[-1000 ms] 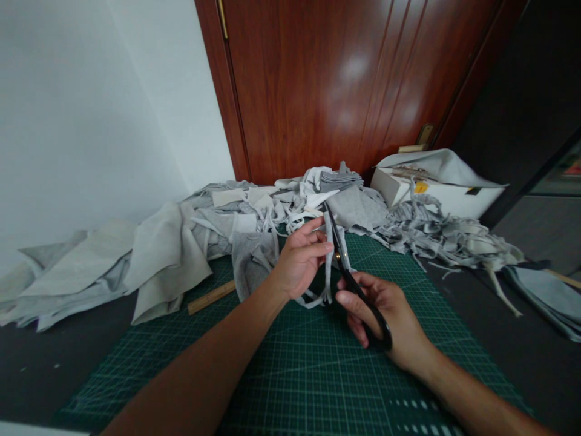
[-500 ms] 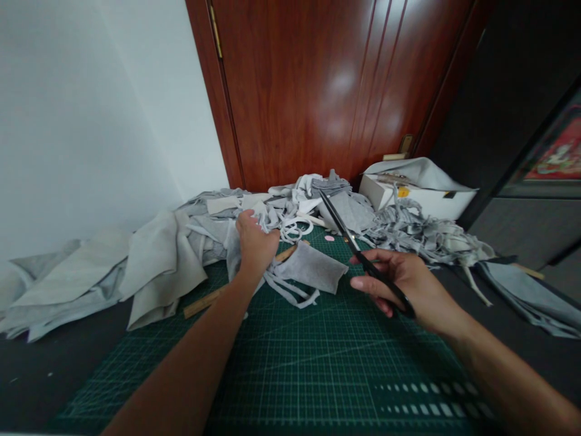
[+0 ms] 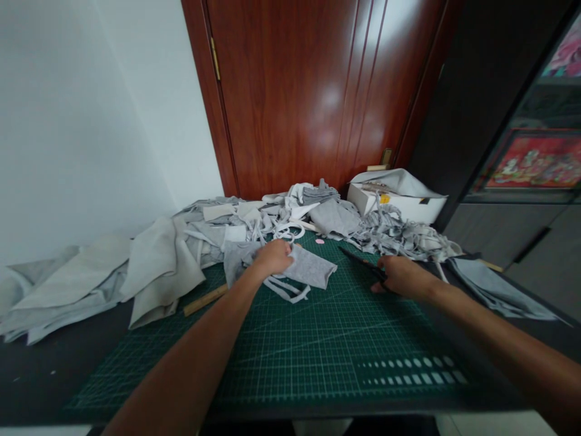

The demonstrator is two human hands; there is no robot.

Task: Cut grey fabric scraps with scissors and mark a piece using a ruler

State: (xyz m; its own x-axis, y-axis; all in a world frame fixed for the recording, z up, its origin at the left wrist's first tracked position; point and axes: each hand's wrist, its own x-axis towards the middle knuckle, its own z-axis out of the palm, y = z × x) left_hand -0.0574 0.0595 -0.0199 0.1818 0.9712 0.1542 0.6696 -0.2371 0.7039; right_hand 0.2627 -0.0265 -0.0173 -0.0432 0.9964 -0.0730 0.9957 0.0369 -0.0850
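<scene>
My left hand (image 3: 275, 257) is closed over a grey fabric piece (image 3: 313, 267) on the green cutting mat (image 3: 290, 345), its fingertips partly hidden. Thin fabric strips (image 3: 290, 292) loop out below that hand. To the right, my right hand (image 3: 402, 277) is closed around the handles of black scissors (image 3: 361, 260). The scissors lie low over the mat, with their tips pointing left toward the fabric. Just behind the left hand is a heap of white and grey fabric scraps (image 3: 297, 212).
Larger grey fabric sheets (image 3: 154, 248) are piled along the left. A wooden strip (image 3: 205, 300) lies on the mat. At the back right are a tangle of cut strips (image 3: 408, 233) and a white box (image 3: 408, 206). Folded grey cloth (image 3: 499, 287) rests at the right edge.
My left hand has come down from the scrap heap onto the grey fabric piece. My right hand has lowered the scissors toward the mat, and the view has shifted.
</scene>
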